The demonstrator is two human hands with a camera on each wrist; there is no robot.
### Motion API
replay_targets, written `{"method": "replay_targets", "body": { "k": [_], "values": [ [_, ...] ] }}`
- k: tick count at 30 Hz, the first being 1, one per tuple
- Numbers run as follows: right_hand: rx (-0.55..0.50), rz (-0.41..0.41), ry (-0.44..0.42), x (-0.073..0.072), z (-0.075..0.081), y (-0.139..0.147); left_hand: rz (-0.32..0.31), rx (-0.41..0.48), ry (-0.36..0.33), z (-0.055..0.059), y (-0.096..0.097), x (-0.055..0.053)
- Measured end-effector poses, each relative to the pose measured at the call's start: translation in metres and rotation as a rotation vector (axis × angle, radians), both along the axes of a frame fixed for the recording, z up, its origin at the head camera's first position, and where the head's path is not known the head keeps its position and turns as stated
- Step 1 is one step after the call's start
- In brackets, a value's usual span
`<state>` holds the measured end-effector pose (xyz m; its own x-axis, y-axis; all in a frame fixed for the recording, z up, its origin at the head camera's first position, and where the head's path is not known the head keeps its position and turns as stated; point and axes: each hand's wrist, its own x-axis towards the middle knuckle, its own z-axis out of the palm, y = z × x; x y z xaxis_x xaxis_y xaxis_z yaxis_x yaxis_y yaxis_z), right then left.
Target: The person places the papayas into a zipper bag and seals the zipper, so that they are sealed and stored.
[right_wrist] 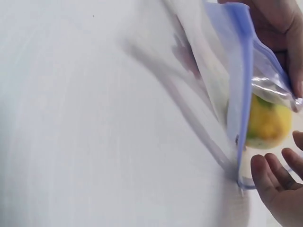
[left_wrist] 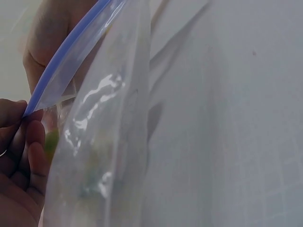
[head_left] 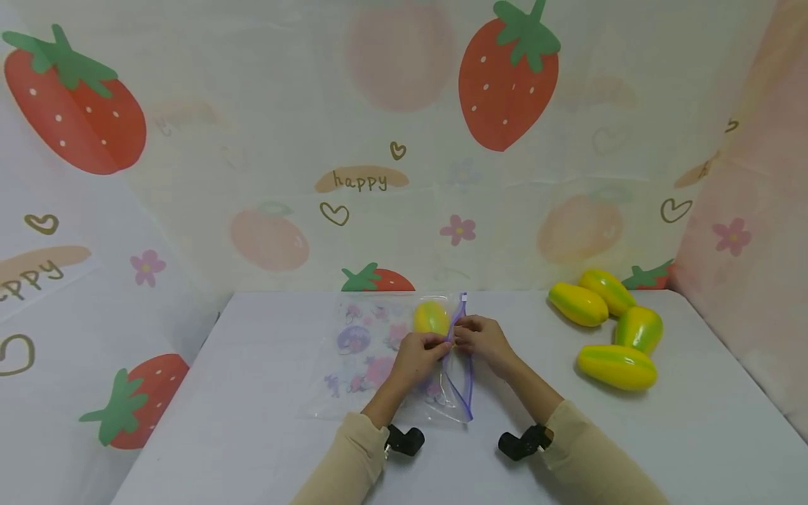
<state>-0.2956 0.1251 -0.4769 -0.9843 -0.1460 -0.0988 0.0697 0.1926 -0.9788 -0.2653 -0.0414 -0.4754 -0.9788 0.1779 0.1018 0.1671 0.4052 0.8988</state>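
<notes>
A clear zip bag with a purple zip edge and printed pink and purple flowers lies on the table, its mouth facing right. My left hand pinches the purple edge between thumb and fingers, lifting it so the mouth gapes. A yellow-green papaya shows inside the bag near the mouth, its far side hidden by the film. My right hand is at the mouth; in the right wrist view its fingers are extended and apart just below the papaya, holding nothing.
Several more yellow-green papayas lie in a group at the back right of the white table. A cloth backdrop with strawberry prints stands along the back and sides. Black wrist cameras sit on both wrists.
</notes>
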Motion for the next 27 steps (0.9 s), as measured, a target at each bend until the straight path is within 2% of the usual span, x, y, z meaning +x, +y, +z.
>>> {"method": "replay_targets", "body": {
  "k": [4,16,27],
  "values": [
    [0.045,0.01,0.014,0.002,0.006,0.01,0.032,0.011,-0.025,-0.001,0.002,0.001],
    [0.286,0.075,0.134,0.011,0.032,0.047,0.07,0.04,-0.007,-0.005,0.008,0.006],
    [0.472,0.104,0.194,0.022,0.057,0.09,0.141,0.091,-0.022,-0.003,0.01,0.01]
  ]
}}
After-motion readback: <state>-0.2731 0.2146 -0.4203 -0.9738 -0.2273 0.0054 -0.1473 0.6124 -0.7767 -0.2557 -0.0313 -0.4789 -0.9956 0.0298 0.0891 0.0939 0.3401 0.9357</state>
